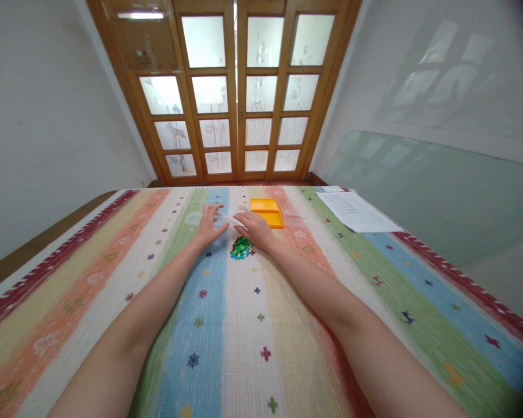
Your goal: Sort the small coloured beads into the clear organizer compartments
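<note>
Wooden glass doors (239,93) stand behind the striped cloth (244,325). I reach far forward. My left hand (209,225) lies open, fingers spread on a clear bag (194,219). My right hand (255,227) rests flat and unclenched, with coloured bits (242,248) at its seven o'clock and an orange tray (268,212) at one.

A room in a home: wooden doors (239,98) with frosted, etched glass panes, plain white walls (47,116), and a striped woven cloth (244,325) over the table.
</note>
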Tool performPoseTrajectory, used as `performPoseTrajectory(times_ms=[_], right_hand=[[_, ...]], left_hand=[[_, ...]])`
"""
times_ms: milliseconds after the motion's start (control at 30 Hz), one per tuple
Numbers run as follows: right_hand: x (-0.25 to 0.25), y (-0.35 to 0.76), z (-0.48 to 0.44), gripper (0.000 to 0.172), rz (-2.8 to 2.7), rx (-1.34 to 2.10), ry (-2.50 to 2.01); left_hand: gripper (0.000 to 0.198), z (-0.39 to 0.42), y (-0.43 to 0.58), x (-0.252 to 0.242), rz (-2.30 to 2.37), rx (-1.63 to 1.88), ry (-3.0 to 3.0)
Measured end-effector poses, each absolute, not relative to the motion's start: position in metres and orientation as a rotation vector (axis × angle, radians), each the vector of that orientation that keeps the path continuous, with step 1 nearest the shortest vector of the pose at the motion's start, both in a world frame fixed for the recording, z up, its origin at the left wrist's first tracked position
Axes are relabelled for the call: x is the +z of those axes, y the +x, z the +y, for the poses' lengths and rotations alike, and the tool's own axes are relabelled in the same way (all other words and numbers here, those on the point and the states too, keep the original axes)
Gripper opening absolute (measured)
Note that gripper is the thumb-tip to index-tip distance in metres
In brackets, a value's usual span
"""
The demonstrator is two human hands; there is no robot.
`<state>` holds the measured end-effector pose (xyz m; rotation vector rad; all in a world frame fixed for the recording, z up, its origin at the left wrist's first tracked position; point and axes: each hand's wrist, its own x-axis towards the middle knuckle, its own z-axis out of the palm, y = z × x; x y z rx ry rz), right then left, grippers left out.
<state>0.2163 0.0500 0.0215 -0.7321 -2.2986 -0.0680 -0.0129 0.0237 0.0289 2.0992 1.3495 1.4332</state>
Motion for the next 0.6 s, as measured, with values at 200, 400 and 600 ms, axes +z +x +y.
performPoseTrajectory(times_ms=[200, 400, 600], right_hand=[[0.022, 0.215, 0.047, 0.027, -2.353, -0.101, -0.883], [0.025, 0.206, 0.042, 0.023, -2.317, -0.257, -0.958], [0.027, 0.196, 0.038, 0.024, -2.248, -0.373, -1.038]], left_hand=[[0.058, 0.019, 0.004, 0.029, 1.351, 1.506, 1.99], [0.063, 0.018, 0.009, 0.03, 1.324, 1.574, 2.026], [0.067, 0.019, 0.007, 0.027, 1.288, 1.579, 2.082]])
